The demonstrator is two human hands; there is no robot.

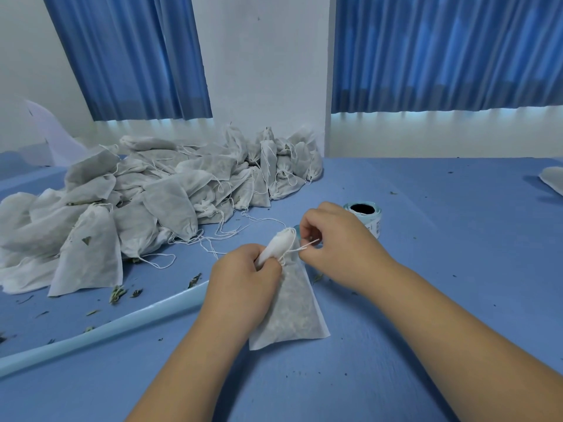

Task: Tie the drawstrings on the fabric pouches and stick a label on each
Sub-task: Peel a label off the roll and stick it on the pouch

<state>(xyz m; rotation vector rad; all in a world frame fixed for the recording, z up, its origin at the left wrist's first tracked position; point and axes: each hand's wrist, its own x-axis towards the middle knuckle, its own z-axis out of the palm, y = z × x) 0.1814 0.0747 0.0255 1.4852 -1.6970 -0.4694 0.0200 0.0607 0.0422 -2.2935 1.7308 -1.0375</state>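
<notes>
Both forearms reach in from the bottom edge. I see the left hand (243, 269) curled tight round the gathered neck of a filled pouch (292, 312), whose body lies flat on the blue table (441, 269). The right hand (332, 236) pinches the white drawstring (307, 245) just beside that neck, the thread taut. I make out a label roll (362, 210) just behind the right hand. A heap of pouches (137, 202) lies far left.

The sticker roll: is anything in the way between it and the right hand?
Nothing visible is in the way. The sticker roll sits just behind the right hand, which hides its near edge. That hand is busy, though, pinching the drawstring of the pouch.
</notes>
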